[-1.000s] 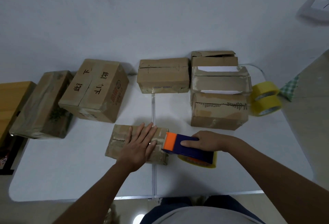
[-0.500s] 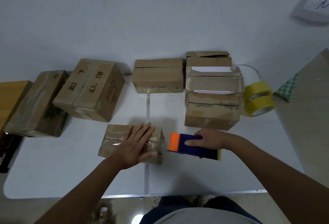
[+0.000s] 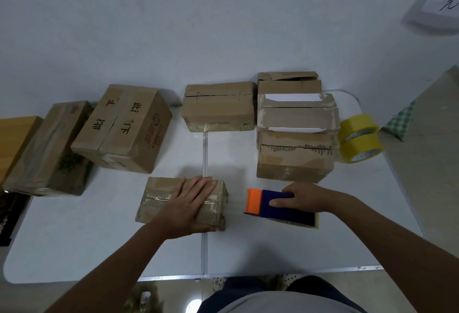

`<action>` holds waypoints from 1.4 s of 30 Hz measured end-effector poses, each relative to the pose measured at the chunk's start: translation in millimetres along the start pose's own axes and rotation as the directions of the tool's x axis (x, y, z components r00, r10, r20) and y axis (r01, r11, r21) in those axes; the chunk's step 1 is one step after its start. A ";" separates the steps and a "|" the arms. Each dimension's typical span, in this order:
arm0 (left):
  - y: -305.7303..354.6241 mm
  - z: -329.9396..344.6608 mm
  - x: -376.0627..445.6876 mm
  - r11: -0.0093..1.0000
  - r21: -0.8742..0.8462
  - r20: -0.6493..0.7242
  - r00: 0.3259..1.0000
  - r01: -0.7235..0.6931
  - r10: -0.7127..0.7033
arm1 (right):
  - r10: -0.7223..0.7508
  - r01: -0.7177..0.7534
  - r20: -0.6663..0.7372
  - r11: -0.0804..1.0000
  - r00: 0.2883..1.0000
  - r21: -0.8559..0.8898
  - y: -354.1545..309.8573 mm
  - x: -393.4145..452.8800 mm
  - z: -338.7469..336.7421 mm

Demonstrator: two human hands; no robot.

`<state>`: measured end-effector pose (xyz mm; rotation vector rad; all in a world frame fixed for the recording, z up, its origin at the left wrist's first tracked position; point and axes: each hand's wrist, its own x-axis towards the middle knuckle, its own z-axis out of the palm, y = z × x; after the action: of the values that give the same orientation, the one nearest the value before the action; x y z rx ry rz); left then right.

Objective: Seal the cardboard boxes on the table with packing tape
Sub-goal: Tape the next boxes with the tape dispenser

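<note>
A small cardboard box [image 3: 182, 202] lies near the front middle of a white folding table [image 3: 273, 245], across its centre seam, with a strip of clear tape running along its top and off its right end to a tape dispenser [image 3: 278, 207]. The left hand [image 3: 190, 207] presses flat on the box, fingers straight and slightly spread, thumb along the near edge. The right hand [image 3: 304, 199] grips the blue dispenser with its orange head just to the right of the box, fingers curled over the body. The table stands against a pale wall [image 3: 198, 26]; beige floor shows at right. Seven cardboard boxes are in view in all: a printed box [image 3: 121, 128] and a taped box [image 3: 49, 148] at left, one at centre back [image 3: 218, 106], and three close together at right [image 3: 295, 123]. Two yellow tape rolls [image 3: 360, 138] sit stacked at the right edge. A wooden surface [image 3: 12, 138] shows at far left.
</note>
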<state>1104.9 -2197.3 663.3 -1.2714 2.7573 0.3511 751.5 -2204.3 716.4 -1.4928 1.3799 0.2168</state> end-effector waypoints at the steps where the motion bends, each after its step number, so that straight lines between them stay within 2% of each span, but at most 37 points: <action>1: 0.5 0.2 0.4 1.000 0.007 0.007 1.000 -0.007 0.007 | 0.007 -0.007 -0.004 1.000 1.000 0.002 1.6 0.6 -0.5; 4: -0.8 -2.1 0.6 1.000 0.007 0.037 0.999 -0.018 0.018 | -0.001 0.001 -0.029 1.000 1.000 -0.022 -0.3 2.9 -0.1; 6: 1.6 -9.7 6.3 0.999 -0.018 0.046 0.998 0.036 -0.035 | 0.000 -0.001 -0.039 0.999 0.999 -0.033 -2.0 2.8 1.5; 9: 32.5 -18.5 26.7 0.963 -0.094 0.068 0.967 0.252 -0.247 | -0.006 0.002 -0.068 0.998 0.998 -0.066 -2.1 5.4 6.9; 11: 60.3 -10.9 37.9 0.894 -0.185 0.061 0.913 0.409 -0.404 | -0.010 0.000 -0.082 0.993 0.997 -0.121 -2.6 7.5 10.8; 13: 75.0 6.3 40.7 0.873 -0.132 -0.010 0.880 0.469 -0.474 | -0.008 -0.009 -0.108 0.988 0.994 -0.156 -1.7 8.2 14.7; 16: 79.7 25.5 35.7 0.864 -0.023 -0.086 0.860 0.504 -0.504 | -0.023 -0.014 -0.183 0.980 0.983 -0.198 -1.3 6.3 22.5; 25: 82.9 27.8 36.5 0.858 -0.007 -0.164 0.846 0.513 -0.507 | 0.010 -0.108 -0.333 0.955 0.943 -0.276 -22.1 15.4 53.7; 34: 82.7 25.4 37.1 0.857 -0.043 -0.154 0.844 0.514 -0.514 | 0.005 -0.160 -0.391 0.918 0.920 -0.364 -51.5 19.8 62.1; 42: 81.6 24.0 36.9 0.859 -0.050 -0.103 0.853 0.510 -0.512 | 0.042 -0.212 -0.358 0.869 0.933 -0.448 -79.1 25.6 49.4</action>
<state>1018.5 -2167.5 647.7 -2.0094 2.3573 0.2647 848.0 -2199.4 719.5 -1.9149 1.7984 0.4298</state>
